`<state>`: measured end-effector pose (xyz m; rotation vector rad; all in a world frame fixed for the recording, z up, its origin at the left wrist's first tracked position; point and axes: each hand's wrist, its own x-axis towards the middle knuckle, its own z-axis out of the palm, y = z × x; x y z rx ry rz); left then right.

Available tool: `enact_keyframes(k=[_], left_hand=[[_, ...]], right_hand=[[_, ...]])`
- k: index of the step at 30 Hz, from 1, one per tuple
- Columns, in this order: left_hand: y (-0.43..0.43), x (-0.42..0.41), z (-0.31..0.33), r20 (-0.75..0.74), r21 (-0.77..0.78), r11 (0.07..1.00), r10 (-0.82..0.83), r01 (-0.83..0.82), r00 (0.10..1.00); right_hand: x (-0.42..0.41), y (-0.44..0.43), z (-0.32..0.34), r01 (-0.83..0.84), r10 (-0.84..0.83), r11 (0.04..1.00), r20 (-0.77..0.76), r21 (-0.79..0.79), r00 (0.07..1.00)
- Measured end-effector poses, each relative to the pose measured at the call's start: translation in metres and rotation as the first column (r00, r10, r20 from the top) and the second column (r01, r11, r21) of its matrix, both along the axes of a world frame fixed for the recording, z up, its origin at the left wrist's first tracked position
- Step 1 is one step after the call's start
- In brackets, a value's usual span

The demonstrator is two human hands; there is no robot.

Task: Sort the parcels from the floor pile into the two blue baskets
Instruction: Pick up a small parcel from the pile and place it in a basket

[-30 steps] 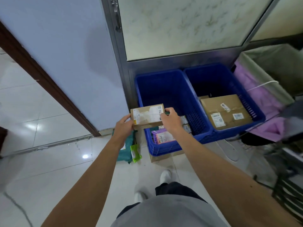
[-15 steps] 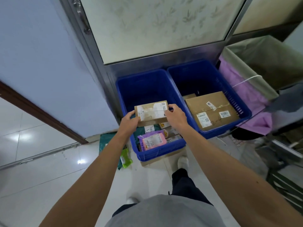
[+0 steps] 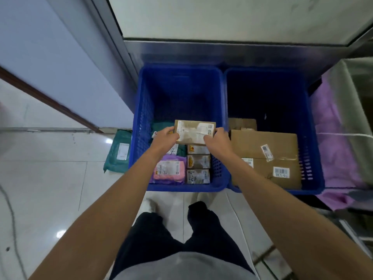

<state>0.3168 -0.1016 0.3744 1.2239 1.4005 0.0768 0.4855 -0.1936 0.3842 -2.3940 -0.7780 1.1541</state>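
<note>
I hold a small brown cardboard parcel [image 3: 194, 131] with white labels over the left blue basket [image 3: 141, 126]. My left hand [image 3: 166, 138] grips its left end and my right hand [image 3: 218, 139] grips its right end. Below it in that basket lie a pink padded parcel [image 3: 169, 170], three small boxes [image 3: 198, 168] in a row and a green bag partly hidden by my hands. The right blue basket [image 3: 314, 138] holds a large flat cardboard box [image 3: 268, 154] with barcode labels and a smaller box behind it.
A green mailer bag [image 3: 119, 151] lies on the white tile floor left of the left basket. A metal-framed glass door [image 3: 222, 21] stands behind the baskets. A purple-lined bin [image 3: 339, 142] sits to the right. My legs and a shoe are below the baskets.
I have stepped closer and now look straight down into the baskets. The parcel, still in both hands, has moved down over the left basket's contents.
</note>
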Motion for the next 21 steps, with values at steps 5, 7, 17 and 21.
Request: enact_keyframes(k=[5, 7, 17, 21], left_hand=[[0.013, 0.015, -0.049, -0.03, -0.084, 0.996, 0.023, -0.026, 0.999], [0.021, 0.024, -0.075, -0.021, -0.11, 0.994, 0.013, -0.015, 1.0], [0.072, 0.076, -0.251, -0.054, -0.075, 0.992, -0.108, 0.104, 0.993], [0.084, 0.086, -0.294, -0.07, 0.011, 0.984, -0.174, 0.176, 0.982]], right_hand=[[0.013, 0.023, -0.04, -0.099, 0.1, 0.986, 0.0, -0.131, 0.995], [0.016, 0.032, -0.068, -0.094, 0.099, 0.984, 0.024, -0.154, 0.995], [0.032, 0.083, -0.216, -0.037, 0.085, 0.98, 0.241, -0.195, 0.967], [0.037, 0.092, -0.25, -0.082, 0.15, 0.974, 0.33, -0.212, 0.932]])
